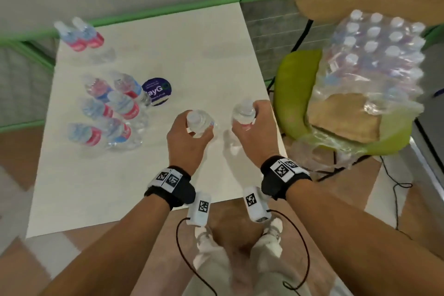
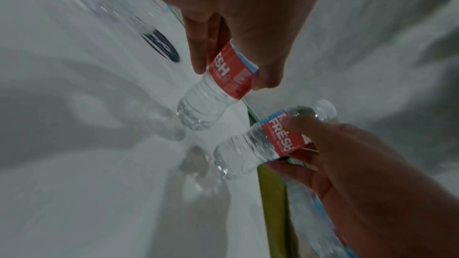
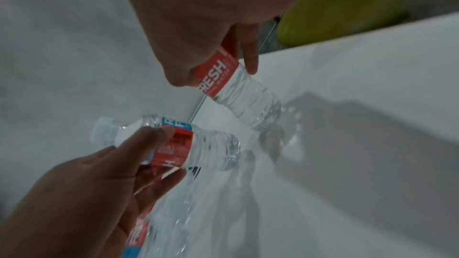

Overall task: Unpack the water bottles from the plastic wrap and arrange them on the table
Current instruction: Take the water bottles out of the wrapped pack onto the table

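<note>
A: Where is there room on the table (image 1: 192,38)?

B: The centre and the lower left of the head view show bare white top. The right edge runs just beside the right hand (image 1: 252,134), with a green chair (image 1: 290,94) past it.

A: And the hands?

B: The left hand (image 1: 187,142) is wrapped round one bottle (image 1: 198,122), and the right is wrapped round a second bottle (image 1: 243,113), both over the table's lower right part.

A: How do the bottles look?

B: Clear, ribbed, white caps, red and blue labels. Six stand grouped (image 1: 108,110) at middle left, two more (image 1: 79,33) at upper left.

A: The rest?

B: The plastic-wrapped pack (image 1: 374,55) sits on the chair at upper right, its wrap torn open at the near side.
</note>
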The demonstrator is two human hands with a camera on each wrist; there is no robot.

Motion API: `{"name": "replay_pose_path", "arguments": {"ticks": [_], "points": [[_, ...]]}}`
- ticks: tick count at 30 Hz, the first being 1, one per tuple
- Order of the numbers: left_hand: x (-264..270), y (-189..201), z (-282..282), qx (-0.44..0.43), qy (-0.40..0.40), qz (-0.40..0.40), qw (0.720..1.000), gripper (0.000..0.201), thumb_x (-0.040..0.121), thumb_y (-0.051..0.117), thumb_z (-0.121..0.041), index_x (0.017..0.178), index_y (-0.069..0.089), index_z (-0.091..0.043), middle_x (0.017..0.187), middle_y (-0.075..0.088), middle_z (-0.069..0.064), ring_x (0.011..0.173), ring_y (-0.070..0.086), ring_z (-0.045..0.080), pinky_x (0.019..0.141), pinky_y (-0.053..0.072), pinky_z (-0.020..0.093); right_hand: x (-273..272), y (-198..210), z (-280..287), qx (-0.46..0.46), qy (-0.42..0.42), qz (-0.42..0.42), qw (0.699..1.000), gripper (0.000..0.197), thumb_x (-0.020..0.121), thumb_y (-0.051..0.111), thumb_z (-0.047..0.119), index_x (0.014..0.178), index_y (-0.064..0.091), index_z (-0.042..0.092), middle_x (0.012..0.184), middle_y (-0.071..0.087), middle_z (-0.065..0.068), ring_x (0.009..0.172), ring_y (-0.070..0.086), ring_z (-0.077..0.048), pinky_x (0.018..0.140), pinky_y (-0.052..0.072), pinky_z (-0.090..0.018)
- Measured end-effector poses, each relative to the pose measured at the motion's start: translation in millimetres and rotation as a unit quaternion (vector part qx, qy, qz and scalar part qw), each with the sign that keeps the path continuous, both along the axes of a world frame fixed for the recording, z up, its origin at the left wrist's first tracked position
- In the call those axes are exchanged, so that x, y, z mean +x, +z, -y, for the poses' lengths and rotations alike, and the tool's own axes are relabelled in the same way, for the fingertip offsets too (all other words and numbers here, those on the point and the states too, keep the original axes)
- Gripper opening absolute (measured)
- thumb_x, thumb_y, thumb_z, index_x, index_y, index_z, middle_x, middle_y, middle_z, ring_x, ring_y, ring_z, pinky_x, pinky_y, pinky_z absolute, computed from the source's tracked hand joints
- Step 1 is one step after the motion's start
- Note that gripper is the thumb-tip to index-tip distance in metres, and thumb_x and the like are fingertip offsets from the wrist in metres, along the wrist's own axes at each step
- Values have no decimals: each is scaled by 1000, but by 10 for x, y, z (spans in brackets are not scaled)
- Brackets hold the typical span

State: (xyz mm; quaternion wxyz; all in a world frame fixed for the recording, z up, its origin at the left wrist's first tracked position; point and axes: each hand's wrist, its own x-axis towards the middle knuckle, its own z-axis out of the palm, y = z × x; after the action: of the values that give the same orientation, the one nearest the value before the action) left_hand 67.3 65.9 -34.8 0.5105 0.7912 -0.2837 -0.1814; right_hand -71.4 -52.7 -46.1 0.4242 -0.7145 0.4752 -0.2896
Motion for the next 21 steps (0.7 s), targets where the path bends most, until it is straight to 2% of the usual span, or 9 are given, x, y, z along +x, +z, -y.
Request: {"name": "replay_pose_path", "arguments": {"ticks": [3, 5, 8, 11, 13, 17, 21], "points": [[344, -12, -413, 13, 61, 21, 998, 43, 79, 83, -29, 114, 59, -23, 105, 64, -12, 94, 55, -16, 70, 46, 2, 577, -4, -285, 24, 82, 1, 996, 45, 77, 74, 32, 107, 42, 28, 103, 56, 5, 93, 59, -18, 80, 55, -41], [608, -55, -752, 27, 95, 24, 995, 43, 79, 83, -32, 114, 57, -25, 105, 63, -12, 93, 54, -17, 69, 45, 1, 989, -20, -544, 25, 125, -7, 992, 44, 77, 74, 33, 104, 41, 29, 100, 57, 5, 90, 60, -19, 77, 54, -43], [905, -128, -1177, 47, 133, 23, 990, 47, 78, 83, -37, 116, 60, -22, 105, 64, -12, 90, 57, -9, 70, 48, 4, 1459, -85, -839, 17, 165, -33, 986, 46, 75, 73, 36, 106, 40, 30, 97, 59, 6, 84, 61, -20, 72, 55, -43], [1136, -163, -1488, 66, 172, 31, 982, 48, 78, 82, -38, 117, 61, -19, 103, 65, -10, 85, 55, -2, 66, 43, -1, 1809, -107, -1061, 14, 189, -47, 981, 46, 75, 72, 36, 108, 41, 30, 98, 61, 7, 86, 61, -20, 74, 55, -43], [1274, -184, -1636, 73, 192, 28, 978, 47, 78, 81, -39, 116, 61, -20, 102, 66, -8, 85, 59, 0, 66, 45, 1, 1994, -107, -1160, 8, 195, -47, 980, 47, 75, 73, 37, 110, 42, 30, 102, 61, 8, 90, 61, -20, 77, 55, -43], [1490, -217, -1784, 73, 209, 27, 975, 49, 78, 81, -39, 119, 60, -21, 105, 67, -8, 90, 62, 4, 69, 44, 2, 2222, -142, -1270, -4, 203, -49, 978, 49, 76, 72, 38, 114, 43, 30, 106, 61, 7, 95, 62, -21, 79, 56, -44], [1587, -255, -1815, 65, 204, 25, 976, 54, 80, 80, -36, 126, 57, -18, 113, 65, -4, 95, 60, 5, 77, 51, 9, 2270, -173, -1320, -5, 199, -40, 979, 47, 80, 69, 45, 115, 42, 29, 108, 61, 6, 97, 61, -20, 79, 56, -45]]}}
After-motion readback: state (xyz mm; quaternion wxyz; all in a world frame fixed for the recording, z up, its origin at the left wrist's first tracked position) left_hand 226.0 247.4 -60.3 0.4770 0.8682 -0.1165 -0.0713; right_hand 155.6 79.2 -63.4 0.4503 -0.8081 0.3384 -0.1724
